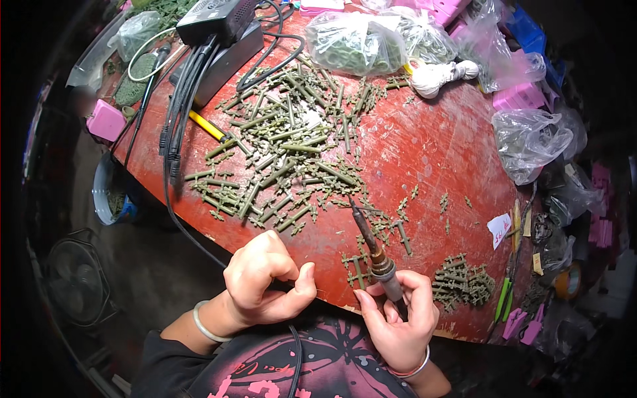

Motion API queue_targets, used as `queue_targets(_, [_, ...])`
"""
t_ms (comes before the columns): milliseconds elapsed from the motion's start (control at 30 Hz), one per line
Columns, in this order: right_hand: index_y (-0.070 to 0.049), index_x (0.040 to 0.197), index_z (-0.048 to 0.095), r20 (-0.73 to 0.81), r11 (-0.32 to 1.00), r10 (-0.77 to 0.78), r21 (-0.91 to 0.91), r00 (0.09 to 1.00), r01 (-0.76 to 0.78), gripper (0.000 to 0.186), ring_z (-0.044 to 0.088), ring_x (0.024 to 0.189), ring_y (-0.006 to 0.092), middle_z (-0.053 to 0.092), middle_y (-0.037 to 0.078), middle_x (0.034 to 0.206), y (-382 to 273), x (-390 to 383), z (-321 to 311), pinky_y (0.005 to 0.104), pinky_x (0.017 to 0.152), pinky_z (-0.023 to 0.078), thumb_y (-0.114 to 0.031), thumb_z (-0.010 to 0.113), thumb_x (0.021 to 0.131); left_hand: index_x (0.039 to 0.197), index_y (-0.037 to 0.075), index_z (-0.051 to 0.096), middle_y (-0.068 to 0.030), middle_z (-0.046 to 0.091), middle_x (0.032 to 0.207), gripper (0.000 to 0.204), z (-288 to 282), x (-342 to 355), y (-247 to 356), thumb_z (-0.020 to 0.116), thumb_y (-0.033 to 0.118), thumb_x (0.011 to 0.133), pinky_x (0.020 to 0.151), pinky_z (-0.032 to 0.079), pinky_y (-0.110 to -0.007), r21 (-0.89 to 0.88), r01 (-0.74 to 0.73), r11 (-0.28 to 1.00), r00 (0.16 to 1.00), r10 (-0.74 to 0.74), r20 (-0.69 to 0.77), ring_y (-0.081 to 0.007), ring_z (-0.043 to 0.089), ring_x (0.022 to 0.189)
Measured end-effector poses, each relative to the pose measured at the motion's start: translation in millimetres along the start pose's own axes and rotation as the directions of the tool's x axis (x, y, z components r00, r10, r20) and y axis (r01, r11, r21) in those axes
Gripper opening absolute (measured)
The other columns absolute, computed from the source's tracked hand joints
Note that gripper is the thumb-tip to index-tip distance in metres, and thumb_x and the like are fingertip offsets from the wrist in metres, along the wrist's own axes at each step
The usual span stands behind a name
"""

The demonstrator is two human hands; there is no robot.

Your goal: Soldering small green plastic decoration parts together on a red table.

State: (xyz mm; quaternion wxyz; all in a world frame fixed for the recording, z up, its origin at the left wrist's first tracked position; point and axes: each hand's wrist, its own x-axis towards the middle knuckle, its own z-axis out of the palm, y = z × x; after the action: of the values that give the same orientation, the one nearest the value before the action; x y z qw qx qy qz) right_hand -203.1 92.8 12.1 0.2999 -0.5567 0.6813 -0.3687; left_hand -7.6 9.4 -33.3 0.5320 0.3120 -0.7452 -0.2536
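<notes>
My right hand (403,325) grips a soldering iron (391,282), its dark tip pointing up and away over the table. Close by the right thumb is a small green cross-shaped plastic part (358,270); whether the thumb touches it I cannot tell. My left hand (265,278) is in front of the table edge, fingers curled in and thumb stretched out; anything inside the curled fingers is hidden. Beyond both hands spreads a loose heap of green plastic sticks and small toothed pieces (279,149). A denser pile of green parts (462,282) lies right of my right hand.
A black power box (219,23) with thick cables stands at the back left, a yellow-handled tool (207,126) near it. Bagged green parts (355,43) and a white string bundle (443,78) line the back. Green-handled cutters (504,300) lie at the right edge.
</notes>
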Motion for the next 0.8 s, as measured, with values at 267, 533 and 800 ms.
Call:
queue_targets(267, [0.0,0.107,0.054,0.0,0.999,0.034,0.032,0.999,-0.034,0.038,0.05,0.055,0.0028,0.069,0.004,0.081,-2,2,-2,0.0206,0.05,0.04,0.003,0.081,0.082,0.088,0.005,0.051,-0.0018,0.048,0.07,0.03,-1,-1,3,0.071,-0.012,0.073,0.051,0.034,-0.031,-0.006,0.02,1.0,0.999,-0.02,0.026,-0.0158,0.042,0.057])
queue_targets(533, [0.0,0.107,0.054,0.01,0.998,0.013,0.069,1.0,-0.014,0.037,0.049,0.055,0.0022,0.07,0.003,0.082,1,4,-3,0.0198,0.049,0.039,0.004,0.08,0.081,0.087,0.004,0.051,-0.002,0.047,0.068,0.03,0,-2,1,0.071,-0.012,0.073,0.05,0.034,-0.031,-0.001,0.012,1.0,1.0,-0.012,0.018,-0.0157,0.042,0.056])
queue_targets(800, [0.001,0.107,0.052,0.027,0.954,0.149,0.26,0.988,-0.151,0.039,0.045,0.058,-0.0033,0.071,0.002,0.087,3,-5,-17,0.0156,0.05,0.035,0.006,0.08,0.08,0.079,0.006,0.053,-0.0012,0.048,0.061,0.029,3,1,-1,0.077,-0.008,0.07,0.043,0.033,-0.028,0.024,-0.023,0.999,0.999,0.024,-0.042,-0.0147,0.042,0.049])
